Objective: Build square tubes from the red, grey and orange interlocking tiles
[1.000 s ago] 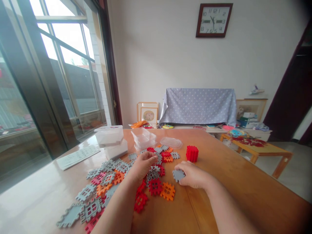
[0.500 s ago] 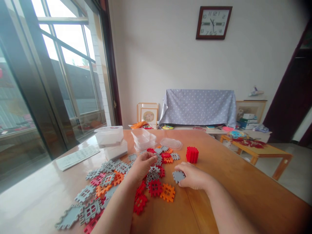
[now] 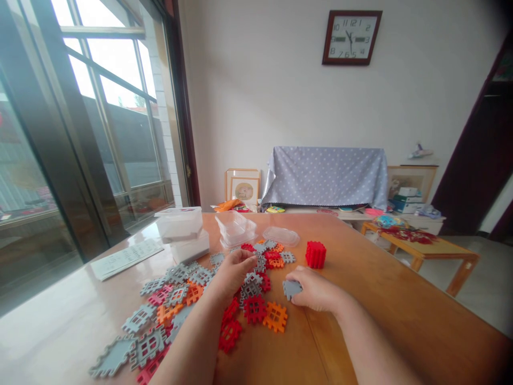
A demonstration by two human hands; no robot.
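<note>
My right hand (image 3: pixel 315 287) grips a grey notched building tile (image 3: pixel 292 289) between thumb and fingers, just above or on the wooden table. My left hand (image 3: pixel 237 269) hovers over the pile of tiles with thumb and fingertips brought together; whatever may be between them is hidden. Around it lie flat interlocking tiles, among them a red window tile (image 3: pixel 255 309), an orange window tile (image 3: pixel 276 316) and a grey window tile (image 3: pixel 140 318). Beyond my right hand stands a red block of tiles (image 3: pixel 316 254), apart from the pile.
Clear plastic boxes (image 3: pixel 235 229) and a clear lid (image 3: pixel 281 236) sit behind the pile. White translucent boxes (image 3: pixel 181 227) and a printed sheet (image 3: pixel 127 259) lie at the left. A low wooden side table (image 3: pixel 444 248) stands right of the main table (image 3: pixel 393 310).
Almost nothing differs. Both hands keep their places and grips, and the grey tile stays in my right hand; the whole view has shifted very slightly.
</note>
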